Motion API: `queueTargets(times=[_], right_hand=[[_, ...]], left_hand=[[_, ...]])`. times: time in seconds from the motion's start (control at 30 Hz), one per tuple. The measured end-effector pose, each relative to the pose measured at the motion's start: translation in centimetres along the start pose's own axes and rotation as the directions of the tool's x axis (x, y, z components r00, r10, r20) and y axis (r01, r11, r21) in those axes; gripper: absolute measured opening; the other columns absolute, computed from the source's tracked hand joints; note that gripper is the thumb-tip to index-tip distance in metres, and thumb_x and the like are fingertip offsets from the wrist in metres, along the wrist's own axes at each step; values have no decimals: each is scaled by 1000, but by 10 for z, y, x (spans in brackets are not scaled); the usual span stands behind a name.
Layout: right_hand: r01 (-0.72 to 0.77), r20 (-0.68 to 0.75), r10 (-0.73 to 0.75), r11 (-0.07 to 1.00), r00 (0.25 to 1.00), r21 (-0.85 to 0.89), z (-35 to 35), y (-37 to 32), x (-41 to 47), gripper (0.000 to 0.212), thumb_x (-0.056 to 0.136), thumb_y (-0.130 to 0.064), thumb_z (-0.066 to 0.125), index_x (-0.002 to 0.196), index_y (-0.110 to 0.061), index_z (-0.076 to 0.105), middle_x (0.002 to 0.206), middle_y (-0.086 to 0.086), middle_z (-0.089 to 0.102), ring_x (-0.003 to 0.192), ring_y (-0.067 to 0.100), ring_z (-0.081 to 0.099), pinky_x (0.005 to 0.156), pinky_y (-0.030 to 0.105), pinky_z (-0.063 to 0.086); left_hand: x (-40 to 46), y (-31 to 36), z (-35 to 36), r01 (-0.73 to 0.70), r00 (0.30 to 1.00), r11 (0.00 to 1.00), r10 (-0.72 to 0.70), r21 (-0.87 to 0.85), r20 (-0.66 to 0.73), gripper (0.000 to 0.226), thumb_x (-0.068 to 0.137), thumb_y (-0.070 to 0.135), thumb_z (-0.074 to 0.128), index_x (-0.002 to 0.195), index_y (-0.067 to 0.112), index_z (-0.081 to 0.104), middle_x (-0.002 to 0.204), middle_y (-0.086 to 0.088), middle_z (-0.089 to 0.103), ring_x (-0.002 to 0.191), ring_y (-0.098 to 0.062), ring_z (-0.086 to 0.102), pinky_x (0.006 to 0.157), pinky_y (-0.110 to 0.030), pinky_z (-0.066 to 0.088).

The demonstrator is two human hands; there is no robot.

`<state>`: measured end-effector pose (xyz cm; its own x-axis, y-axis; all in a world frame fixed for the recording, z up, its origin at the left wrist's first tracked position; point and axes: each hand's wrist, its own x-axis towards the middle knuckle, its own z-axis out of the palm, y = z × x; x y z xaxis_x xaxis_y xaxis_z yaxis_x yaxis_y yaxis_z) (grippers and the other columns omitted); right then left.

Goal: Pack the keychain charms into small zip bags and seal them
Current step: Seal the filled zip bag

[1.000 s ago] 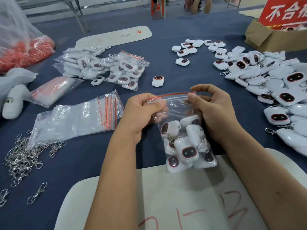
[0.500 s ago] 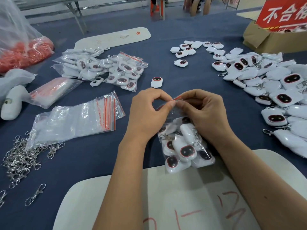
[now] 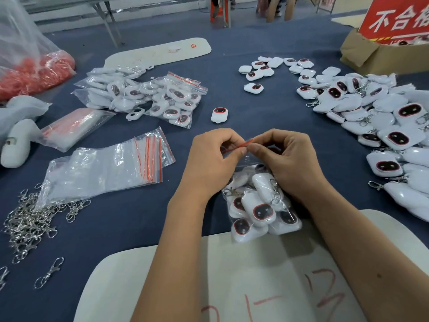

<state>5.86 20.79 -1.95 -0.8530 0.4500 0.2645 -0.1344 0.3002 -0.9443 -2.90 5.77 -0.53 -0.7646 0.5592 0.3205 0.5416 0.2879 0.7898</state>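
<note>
A white board (image 3: 267, 287) marked in red lies nearest on the blue worktop (image 3: 130, 228). Just beyond its edge, a filled zip bag (image 3: 260, 212) of white keychain charms hangs from the person's two hands. The left hand (image 3: 213, 163) and right hand (image 3: 290, 161) meet fingertip to fingertip, each pinching the bag's red seal strip (image 3: 241, 146) with curled fingers. The film looks thin, limp and slippery, while the hard charms inside pull it down, so the stiffer strip at the mouth seems the surest hold. To the left lie loose metal clasps (image 3: 30, 219) and empty bags (image 3: 106, 166); farther off, packed bags (image 3: 148, 96) and a heap of loose charms (image 3: 380, 126).
</note>
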Motion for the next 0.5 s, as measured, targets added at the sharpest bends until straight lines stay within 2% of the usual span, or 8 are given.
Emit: queueTargets(times=[0.2, 0.27, 0.4, 0.5], right_hand=[[-5, 2, 5, 1000, 1000, 2, 1, 0, 0, 5, 93, -13, 79, 89, -11, 79, 80, -6, 78, 72, 4, 69, 69, 17, 53], [0, 0, 0, 1000, 1000, -6, 2, 1, 0, 9, 94, -16, 78, 86, -11, 78, 73, -8, 74, 65, 2, 62, 64, 17, 51], [22, -36, -23, 1000, 999, -20, 1, 0, -1, 13, 96, -12, 74, 83, -15, 73, 72, -7, 69, 66, 0, 58, 65, 15, 48], [19, -44, -20, 999, 999, -26, 2, 0, -2, 14, 96, -11, 73, 83, -16, 72, 75, -3, 70, 68, -1, 59, 66, 13, 48]], left_hand=[[1, -1, 4, -5, 1000, 1000, 6, 25, -22, 10, 89, 11, 75, 80, 14, 71, 78, 2, 69, 76, -17, 64, 72, -37, 51], [2, 0, 4, -13, 999, 1000, 13, 7, -46, 9, 89, 11, 76, 80, 13, 73, 79, 2, 70, 77, -16, 64, 72, -34, 51], [1, 1, 0, 8, 998, 1000, -9, -5, -58, 6, 88, 16, 80, 83, 17, 77, 80, 9, 72, 77, -7, 66, 69, -16, 49], [1, -1, -2, 24, 999, 1000, -24, 14, -49, 9, 88, 14, 78, 81, 16, 74, 78, 7, 71, 76, -10, 65, 70, -22, 50]])
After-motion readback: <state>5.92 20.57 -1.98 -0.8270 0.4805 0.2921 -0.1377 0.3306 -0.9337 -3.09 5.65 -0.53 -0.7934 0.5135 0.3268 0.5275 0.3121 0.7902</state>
